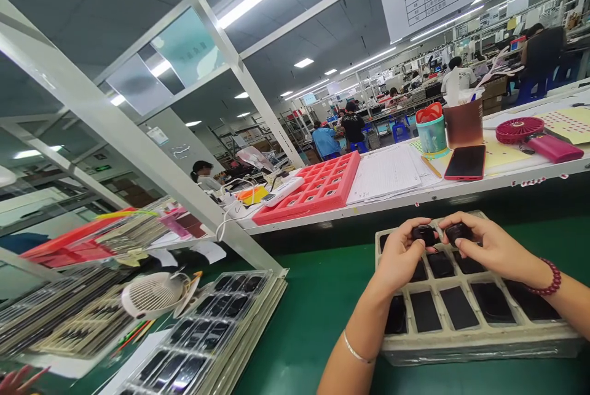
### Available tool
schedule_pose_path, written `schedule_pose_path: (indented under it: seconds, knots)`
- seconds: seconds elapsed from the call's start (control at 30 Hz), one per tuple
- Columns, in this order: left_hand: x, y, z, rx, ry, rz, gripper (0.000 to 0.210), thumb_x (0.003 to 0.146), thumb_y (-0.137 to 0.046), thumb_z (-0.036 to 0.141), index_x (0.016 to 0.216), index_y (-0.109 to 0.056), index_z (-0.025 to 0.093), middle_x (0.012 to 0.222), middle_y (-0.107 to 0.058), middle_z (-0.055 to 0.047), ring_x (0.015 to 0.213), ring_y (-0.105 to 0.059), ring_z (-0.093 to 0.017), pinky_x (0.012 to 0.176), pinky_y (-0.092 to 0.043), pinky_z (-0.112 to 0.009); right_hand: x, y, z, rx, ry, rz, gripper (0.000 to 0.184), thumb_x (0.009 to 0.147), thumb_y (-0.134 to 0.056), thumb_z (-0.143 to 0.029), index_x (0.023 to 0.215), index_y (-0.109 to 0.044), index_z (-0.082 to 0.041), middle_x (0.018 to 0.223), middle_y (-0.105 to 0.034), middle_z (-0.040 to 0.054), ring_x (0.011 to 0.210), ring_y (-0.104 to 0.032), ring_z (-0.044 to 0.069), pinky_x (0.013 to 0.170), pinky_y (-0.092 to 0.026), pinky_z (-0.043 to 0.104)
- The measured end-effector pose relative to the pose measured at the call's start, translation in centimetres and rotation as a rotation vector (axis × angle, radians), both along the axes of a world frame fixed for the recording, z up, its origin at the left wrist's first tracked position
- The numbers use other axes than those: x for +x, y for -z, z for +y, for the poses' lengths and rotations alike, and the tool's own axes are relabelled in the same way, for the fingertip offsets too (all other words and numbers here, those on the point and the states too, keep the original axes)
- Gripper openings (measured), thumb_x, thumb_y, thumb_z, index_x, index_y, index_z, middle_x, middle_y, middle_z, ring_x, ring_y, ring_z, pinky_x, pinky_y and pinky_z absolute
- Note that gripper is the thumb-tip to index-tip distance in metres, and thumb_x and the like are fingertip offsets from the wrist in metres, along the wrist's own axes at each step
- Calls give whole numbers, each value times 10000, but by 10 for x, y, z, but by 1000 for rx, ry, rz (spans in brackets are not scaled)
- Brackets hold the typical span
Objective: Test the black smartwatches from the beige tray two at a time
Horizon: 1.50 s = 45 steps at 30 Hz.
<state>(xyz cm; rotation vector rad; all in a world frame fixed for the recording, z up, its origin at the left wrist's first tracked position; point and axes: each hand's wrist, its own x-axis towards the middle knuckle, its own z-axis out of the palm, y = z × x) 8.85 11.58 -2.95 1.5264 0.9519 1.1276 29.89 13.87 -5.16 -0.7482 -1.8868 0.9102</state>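
Observation:
My left hand (400,258) pinches a small black rounded piece (424,234), like a watch case, between thumb and fingers. A second black rounded piece (458,233) of similar size is held in my right hand (498,252), close beside the first. Both hands are over the far part of a beige moulded tray (442,340). Flat dark rectangular parts (424,311) sit in its compartments. Some compartments are covered by my hands and right forearm. I cannot make out the pieces' inner sides.
Left on the green bench stands a stack of clear trays (251,321) with dark parts, near a white fan (154,294). The shelf ahead carries a red compartment tray (318,189), papers (387,171), a phone (465,162) and a pink fan (520,129). Another person's hand (21,379) shows bottom left.

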Motion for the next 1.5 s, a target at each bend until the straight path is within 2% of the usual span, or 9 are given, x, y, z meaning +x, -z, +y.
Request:
schedule_pose_path:
  seconds: [0.17,0.27,0.57,0.77,0.87,1.0,1.27,1.4,1.5]
  knots:
    - [2,-2,-1,-37,-24,-2,529,734,-558,89,1259,-596,141,1121,-743,-117,960,-715,-215,779,-585,-309,-1,-1,1,52,-19,-24,391,847,-561,-191,1227,-644,-227,1118,-731,69,939,-702,254,772,-574,354]
    - [2,-2,-1,-46,-25,-20,541,710,-556,77,1246,-593,144,1120,-741,-116,992,-714,-226,795,-582,-314,-2,0,1,47,-24,-46,425,843,-553,-186,1258,-637,-217,1115,-738,71,996,-699,271,835,-564,385]
    - [4,0,1,-79,-44,-111,552,647,-570,68,1192,-583,155,1034,-737,-90,1001,-706,-218,809,-564,-300,-1,2,2,6,6,-48,420,847,-595,-225,1263,-661,-225,1054,-757,55,659,-648,192,581,-514,307]
    - [-2,-3,2,-132,-49,-226,551,578,-600,60,1119,-573,155,960,-714,-38,746,-665,-110,733,-520,-246,-1,2,2,-22,-15,-53,366,905,-583,-297,1258,-645,-224,1114,-748,73,849,-701,245,705,-563,346]
    - [-8,-10,-1,-140,-41,-289,633,560,-640,46,1180,-589,163,948,-683,-7,678,-643,-75,695,-490,-217,0,4,1,-54,-11,-62,372,939,-569,-344,1285,-626,-219,1073,-745,82,755,-681,228,686,-567,358]
    - [-17,-24,-11,-189,18,-388,737,559,-707,48,1268,-559,185,960,-697,-30,646,-637,-81,587,-415,-190,4,9,3,-103,-1,-43,372,943,-600,-408,1274,-632,-243,1027,-740,72,722,-671,226,701,-580,368]
    - [-24,-40,-26,-253,181,-543,649,524,-783,54,1142,-646,196,894,-686,-37,585,-587,-75,515,-358,-180,7,15,8,-218,-30,-7,453,911,-666,-548,1263,-629,-266,1010,-734,60,721,-650,219,721,-589,342]
    - [-19,-38,-40,-275,315,-494,645,508,-851,130,1125,-685,214,824,-677,-35,550,-581,-91,502,-409,-177,6,10,4,-221,-35,27,437,895,-703,-548,1232,-661,-273,891,-718,49,690,-635,221,678,-577,325]
    - [-14,-40,-67,-341,484,-370,635,560,-896,294,1155,-694,198,809,-681,-65,556,-613,-141,534,-498,-244,5,7,1,-238,-23,42,379,907,-703,-537,1204,-681,-302,977,-750,71,717,-647,230,688,-573,327]
